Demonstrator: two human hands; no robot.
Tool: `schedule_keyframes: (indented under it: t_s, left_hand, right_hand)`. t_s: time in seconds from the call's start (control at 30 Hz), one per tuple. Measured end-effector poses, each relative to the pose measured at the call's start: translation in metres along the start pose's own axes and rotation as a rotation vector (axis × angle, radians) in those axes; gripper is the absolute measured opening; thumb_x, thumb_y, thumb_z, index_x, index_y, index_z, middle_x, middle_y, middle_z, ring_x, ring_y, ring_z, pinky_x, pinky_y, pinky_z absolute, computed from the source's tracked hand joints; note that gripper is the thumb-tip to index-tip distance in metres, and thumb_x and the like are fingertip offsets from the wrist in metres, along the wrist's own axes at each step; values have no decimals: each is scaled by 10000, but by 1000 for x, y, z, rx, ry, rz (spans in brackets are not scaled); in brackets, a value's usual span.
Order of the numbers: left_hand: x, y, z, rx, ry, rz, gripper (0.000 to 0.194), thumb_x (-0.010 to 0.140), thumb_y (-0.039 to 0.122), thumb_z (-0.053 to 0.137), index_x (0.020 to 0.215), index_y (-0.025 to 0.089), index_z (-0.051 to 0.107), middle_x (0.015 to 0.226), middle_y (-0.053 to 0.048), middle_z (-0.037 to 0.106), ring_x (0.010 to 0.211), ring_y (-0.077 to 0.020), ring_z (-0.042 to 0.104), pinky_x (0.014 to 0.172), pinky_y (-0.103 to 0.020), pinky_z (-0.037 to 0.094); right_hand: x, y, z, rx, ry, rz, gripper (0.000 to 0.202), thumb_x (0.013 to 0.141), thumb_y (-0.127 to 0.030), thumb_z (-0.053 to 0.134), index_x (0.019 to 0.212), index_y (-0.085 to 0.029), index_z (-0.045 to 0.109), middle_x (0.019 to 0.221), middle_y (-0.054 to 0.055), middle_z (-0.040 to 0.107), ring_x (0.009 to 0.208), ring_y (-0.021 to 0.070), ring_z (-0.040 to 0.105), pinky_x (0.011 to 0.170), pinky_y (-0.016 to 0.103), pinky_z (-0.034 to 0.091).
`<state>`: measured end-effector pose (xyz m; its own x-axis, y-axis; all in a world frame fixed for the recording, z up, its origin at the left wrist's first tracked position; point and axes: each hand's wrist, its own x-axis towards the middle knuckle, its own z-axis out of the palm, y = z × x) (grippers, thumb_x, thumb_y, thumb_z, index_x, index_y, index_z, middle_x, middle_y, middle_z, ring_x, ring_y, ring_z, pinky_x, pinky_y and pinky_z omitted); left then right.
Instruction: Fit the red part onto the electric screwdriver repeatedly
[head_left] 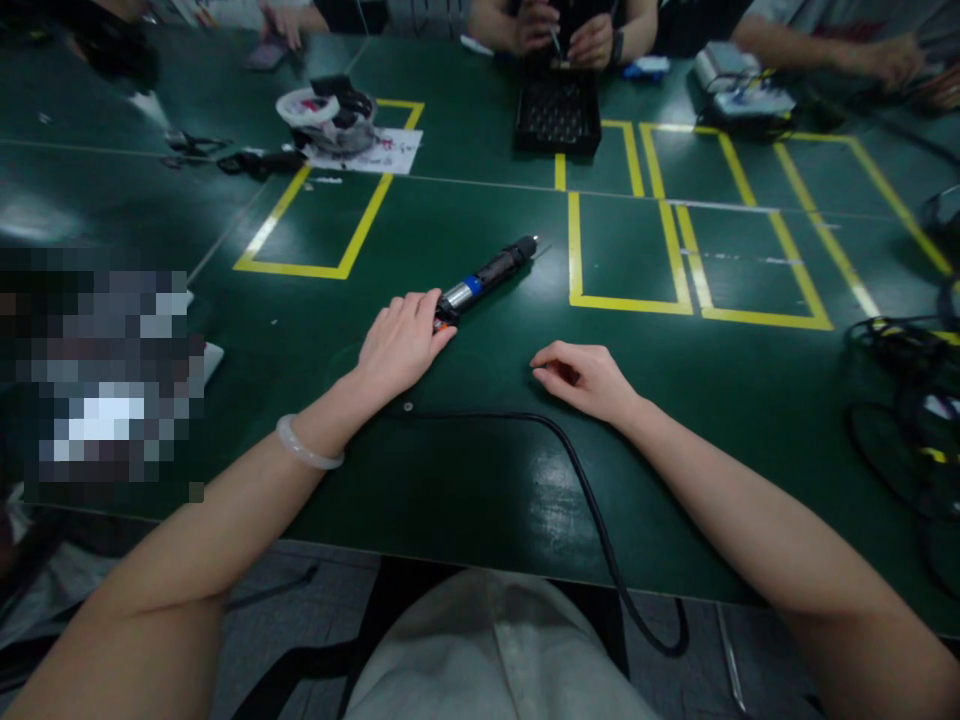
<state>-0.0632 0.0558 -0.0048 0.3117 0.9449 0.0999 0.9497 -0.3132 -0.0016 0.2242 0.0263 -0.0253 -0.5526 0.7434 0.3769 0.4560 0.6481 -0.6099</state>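
An electric screwdriver (487,278), black with a silver and blue band, lies aslant on the green table, its thin bit pointing up and right. Over its rear end rests my left hand (403,340), closed around it and hiding that part. My right hand (589,378) is on the table to the right, apart from the screwdriver. Its fingers are curled, with thumb and forefinger close together; anything between them is too small to make out. A black cable (559,430) runs from near my left wrist across the table and over the front edge.
Yellow tape (630,303) marks rectangles on the table (465,480). A black tray (559,115) stands at the far side before a person's hands. Tape rolls (330,110) sit on a paper sheet at the back left. Coiled cables (911,400) lie at the right.
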Motion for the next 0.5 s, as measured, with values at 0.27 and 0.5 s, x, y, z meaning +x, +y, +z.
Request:
schedule_keyframes:
  t_s: [0.27,0.5]
  left_hand:
    - [20,-77,3,137,3,-264,515,1088,477,388,1403,77,467,1287,-194,584,1166,-366,555,956,-426,458]
    - [37,-136,8,179,8,-469,578,1104,531,243,1361,50,433,1355,-180,545,1190,-319,508,1014,-440,429]
  right_hand:
    - [1,1,1,-18,-31,33,173,962,-288,557,916,-177,682,698,-8,647,567,97,539,589,217,398]
    - [1,2,1,-18,-40,40,186,970,-284,550,907,-173,685,714,1,659,576,102,547,593,221,397]
